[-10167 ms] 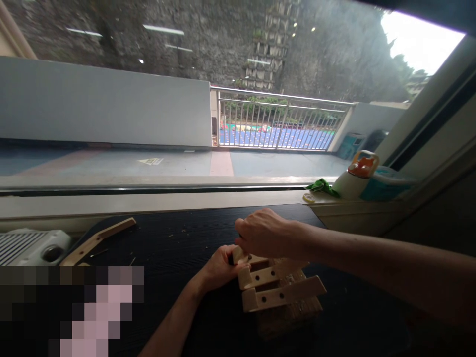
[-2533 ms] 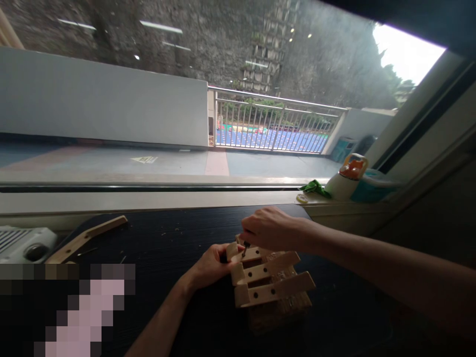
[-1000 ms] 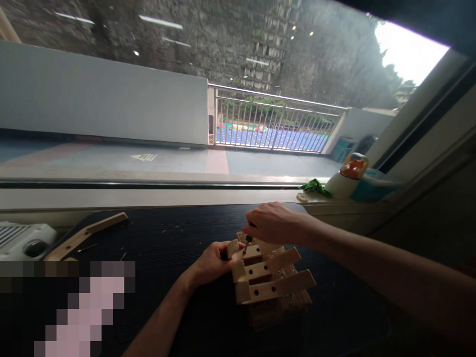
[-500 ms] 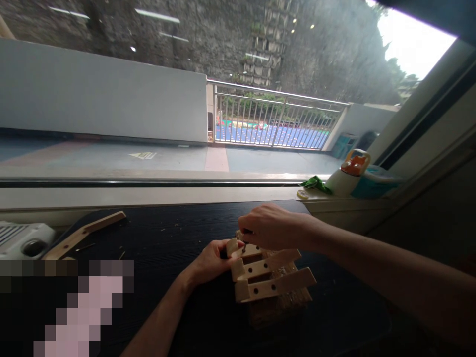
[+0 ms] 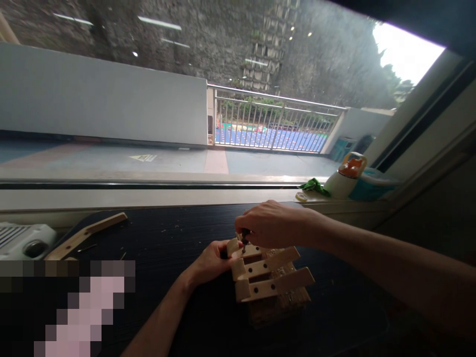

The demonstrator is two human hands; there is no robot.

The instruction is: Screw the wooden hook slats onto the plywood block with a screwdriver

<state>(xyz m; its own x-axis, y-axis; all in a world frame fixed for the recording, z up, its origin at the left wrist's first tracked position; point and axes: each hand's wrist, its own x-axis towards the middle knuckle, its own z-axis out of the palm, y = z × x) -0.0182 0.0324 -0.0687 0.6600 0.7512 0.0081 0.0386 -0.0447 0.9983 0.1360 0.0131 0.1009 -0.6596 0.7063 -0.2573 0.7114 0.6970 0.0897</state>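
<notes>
A wooden assembly of pale strips, with dark round holes, sits on the dark table. My left hand is closed around the left end of its farthest visible strip, fingers partly hidden. Above that strip, my right hand is closed on a small dark-handled tool that looks like a screwdriver. Its tip points down at a hole near the strip's left end; whether it sits on a screw is too small to tell. Shiny bits, perhaps screws, lie among the strips on the right.
At the left of the dark table lies an angled wooden strip, with thin pieces near it. A grey-white device stands beyond. On the window sill are a green cloth, a tape roll and a white jug.
My right hand has turned and shifted slightly left, showing more of the dark tool handle. My left hand and the wooden assembly stay nearly in place. The whole view has shifted slightly.
</notes>
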